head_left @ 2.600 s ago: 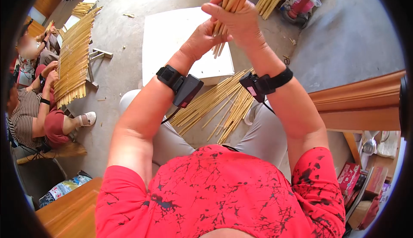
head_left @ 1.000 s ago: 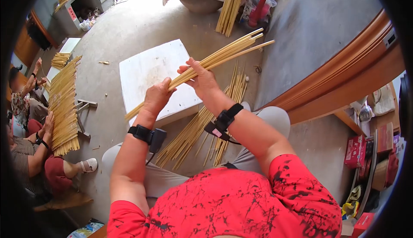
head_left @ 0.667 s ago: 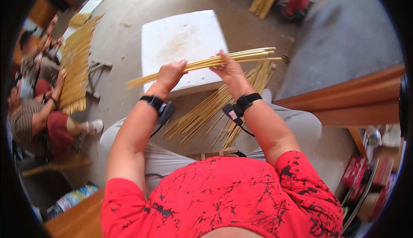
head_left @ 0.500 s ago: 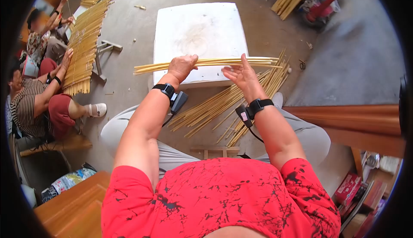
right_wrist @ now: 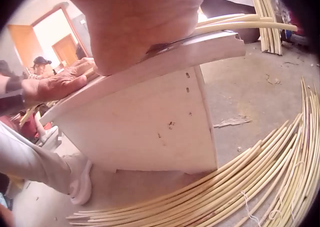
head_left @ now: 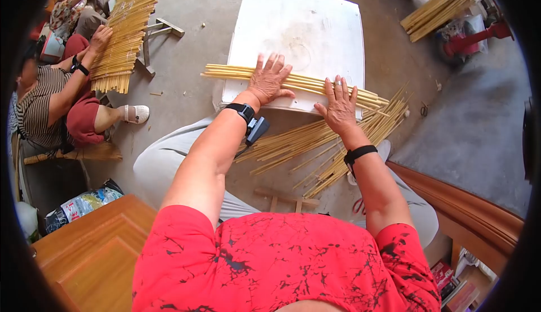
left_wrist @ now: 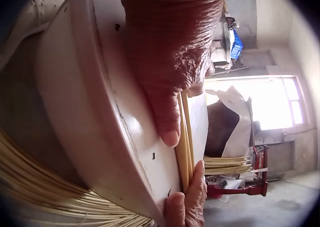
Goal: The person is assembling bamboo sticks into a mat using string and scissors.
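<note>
A small bundle of yellow sticks (head_left: pixel 307 83) lies across the near part of the white square table (head_left: pixel 298 24), its ends jutting past both sides. With fingers spread, my left hand (head_left: pixel 268 81) rests on the sticks left of their middle. My right hand (head_left: pixel 341 108) lies on them nearer their right end, its fingers straight. In the left wrist view, the left hand (left_wrist: pixel 170 52) covers part of the sticks (left_wrist: pixel 185 147), with the right hand's fingers (left_wrist: pixel 192 199) beyond. The right wrist view shows the right hand (right_wrist: pixel 140 24) close up over the table's edge, its fingers hidden.
Many loose sticks (head_left: pixel 293 143) lie on the floor below the table's near right side. Another bundle (head_left: pixel 437 12) stands at the back right beside a red metal stand (head_left: pixel 479 37). At left, two people sit by a stick mat (head_left: pixel 129 27) on a trestle. Brown wooden furniture (head_left: pixel 101 250) is front left.
The sticks have come down from the raised hands onto the table. The left hand has loosened from its grip and spread its fingers; the right has turned palm down onto the sticks.
</note>
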A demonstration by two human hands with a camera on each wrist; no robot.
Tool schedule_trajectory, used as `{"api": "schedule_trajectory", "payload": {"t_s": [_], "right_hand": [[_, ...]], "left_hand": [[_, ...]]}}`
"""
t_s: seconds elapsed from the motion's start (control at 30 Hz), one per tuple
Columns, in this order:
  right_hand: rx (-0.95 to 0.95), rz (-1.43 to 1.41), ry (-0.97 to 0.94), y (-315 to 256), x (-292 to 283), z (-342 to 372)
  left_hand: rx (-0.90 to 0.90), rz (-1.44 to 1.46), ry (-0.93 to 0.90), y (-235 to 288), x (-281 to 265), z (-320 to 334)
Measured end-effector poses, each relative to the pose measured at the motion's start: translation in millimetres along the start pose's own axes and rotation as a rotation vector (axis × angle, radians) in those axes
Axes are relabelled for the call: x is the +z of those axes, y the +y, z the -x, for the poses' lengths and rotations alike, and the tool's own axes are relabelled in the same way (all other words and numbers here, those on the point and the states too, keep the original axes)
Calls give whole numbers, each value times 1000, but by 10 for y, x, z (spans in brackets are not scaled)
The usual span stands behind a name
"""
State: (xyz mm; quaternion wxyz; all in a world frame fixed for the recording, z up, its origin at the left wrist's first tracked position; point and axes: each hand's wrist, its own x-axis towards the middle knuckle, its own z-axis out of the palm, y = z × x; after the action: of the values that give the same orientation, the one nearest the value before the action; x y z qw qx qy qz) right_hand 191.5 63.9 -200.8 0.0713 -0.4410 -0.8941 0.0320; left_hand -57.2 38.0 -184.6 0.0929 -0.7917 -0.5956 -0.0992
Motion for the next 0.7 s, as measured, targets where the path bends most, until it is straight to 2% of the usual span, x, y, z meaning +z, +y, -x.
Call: {"api": "schedule_trajectory", "payload": {"t_s": [0.03, 0.07, 0.13, 0.17, 0.2, 0.27, 0.57, 0.7], "right_hand": [[0, -10, 23, -8, 21, 15], [3, -16, 50, -14, 13, 22], [19, -21, 59, -26, 9, 34], [-12, -29, 65, -33, 11, 52], [-47, -39, 72, -39, 12, 74], [-51, -34, 81, -50, 30, 96], [-28, -30, 81, 20, 43, -52], [9, -8, 28, 77, -4, -220]], "left_hand": [[-37, -15, -96, 8, 40, -11], [-24, -3, -97, 36, 61, -13], [-99, -59, 24, 97, 88, 8], [-126, 77, -23, 163, 114, 48], [-122, 83, -26, 241, 133, 102], [-203, 6, -68, 333, 124, 191], [-262, 0, -49, 361, 161, 103], [-361, -37, -141, 349, 170, -111]]}}
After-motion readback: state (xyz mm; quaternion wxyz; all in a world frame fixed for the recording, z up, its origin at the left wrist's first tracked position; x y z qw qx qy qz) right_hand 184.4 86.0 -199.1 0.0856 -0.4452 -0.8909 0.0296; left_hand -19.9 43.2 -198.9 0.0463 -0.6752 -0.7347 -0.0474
